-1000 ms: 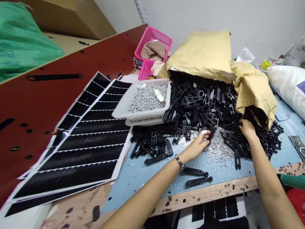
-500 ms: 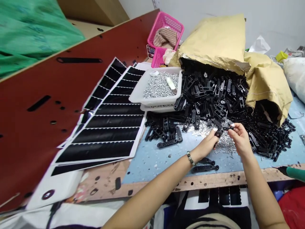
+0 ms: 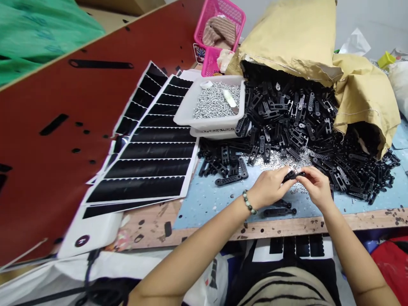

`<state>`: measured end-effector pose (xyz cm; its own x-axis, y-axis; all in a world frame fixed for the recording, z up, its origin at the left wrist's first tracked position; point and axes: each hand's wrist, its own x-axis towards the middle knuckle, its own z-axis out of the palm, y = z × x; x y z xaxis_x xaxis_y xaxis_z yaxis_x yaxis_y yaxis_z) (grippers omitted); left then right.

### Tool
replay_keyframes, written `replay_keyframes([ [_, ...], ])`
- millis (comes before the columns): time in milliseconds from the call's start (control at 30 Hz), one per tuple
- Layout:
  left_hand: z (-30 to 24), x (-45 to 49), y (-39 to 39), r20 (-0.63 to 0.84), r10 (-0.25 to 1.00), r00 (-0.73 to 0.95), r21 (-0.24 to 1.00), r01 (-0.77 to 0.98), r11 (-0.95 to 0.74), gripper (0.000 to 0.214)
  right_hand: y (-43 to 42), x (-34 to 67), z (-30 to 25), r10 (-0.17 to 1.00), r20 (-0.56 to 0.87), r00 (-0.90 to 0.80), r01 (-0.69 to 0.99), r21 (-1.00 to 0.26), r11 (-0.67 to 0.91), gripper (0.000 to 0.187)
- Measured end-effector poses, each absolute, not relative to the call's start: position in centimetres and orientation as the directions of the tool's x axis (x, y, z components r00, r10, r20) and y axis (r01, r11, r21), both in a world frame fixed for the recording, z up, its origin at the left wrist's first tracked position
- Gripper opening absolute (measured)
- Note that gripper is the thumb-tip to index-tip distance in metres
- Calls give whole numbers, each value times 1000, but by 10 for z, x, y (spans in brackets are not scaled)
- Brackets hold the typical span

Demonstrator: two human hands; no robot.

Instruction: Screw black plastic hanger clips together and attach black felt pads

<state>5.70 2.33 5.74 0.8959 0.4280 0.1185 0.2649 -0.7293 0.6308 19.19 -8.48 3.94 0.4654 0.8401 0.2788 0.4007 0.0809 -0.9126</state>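
Note:
Close together over the blue mat, my two hands meet at a small black plastic part. My left hand, with a beaded bracelet at its wrist, has its fingers closed on that part. Pinched in my right hand is a second small black piece, touching the first. The fingers partly hide both pieces. Just behind the hands lie scattered small silver nuts and a large heap of black plastic parts. Below the hands, a few longer black parts rest near the table's front edge.
A white tub of silver screws stands at the back left of the mat. Sheets of black strips lie left of it. Two paper sacks spill black parts. Pink baskets stand behind, and a red panel rises at left.
My hands have come together, bringing the two black pieces into contact. The left hand has turned its fingers inward. The whole view has shifted slightly.

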Motion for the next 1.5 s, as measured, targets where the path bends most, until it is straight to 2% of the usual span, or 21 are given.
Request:
replay_keyframes([
  [100,53,50,26,120,381,917,545,261,-797,25,-91,191,26,849,273,452,451,-891,47,17],
  [167,48,43,32,87,405,910,559,292,-776,25,-97,192,16,886,259,384,574,-819,-9,23],
  [233,41,35,39,33,499,866,604,381,-700,25,-102,192,6,932,221,288,754,-652,-79,25],
  [300,34,30,46,-11,568,823,647,440,-623,24,-106,190,-3,961,155,230,883,-449,-139,15],
  [400,23,34,48,9,481,877,677,349,-648,19,-111,187,-11,964,99,246,934,-289,-209,11],
  [467,16,42,44,67,370,927,672,232,-703,17,-116,187,-13,946,129,297,922,-298,-248,12],
  [533,8,51,37,108,269,957,638,141,-757,13,-123,189,-15,920,192,341,890,-382,-250,17],
  [633,-3,56,30,110,194,975,561,100,-822,11,-133,189,-21,914,260,311,852,-502,-147,22],
  [767,-7,48,29,97,176,980,519,101,-849,21,-133,179,-31,917,288,277,843,-530,-88,23],
  [867,-4,43,36,52,167,985,558,111,-823,25,-127,176,-31,915,279,292,830,-549,-98,25],
  [1033,2,48,42,35,223,974,635,150,-758,24,-120,183,-26,921,251,299,798,-595,-97,25],
  [1367,9,41,47,-46,182,982,623,171,-763,17,-125,175,-21,943,243,229,856,-512,-75,22],
  [1433,10,34,45,-66,184,981,615,185,-766,17,-111,185,-17,912,293,287,843,-529,-96,22],
  [1500,12,28,42,-96,162,982,615,187,-766,17,-89,199,-12,852,341,397,835,-519,-181,25],
])
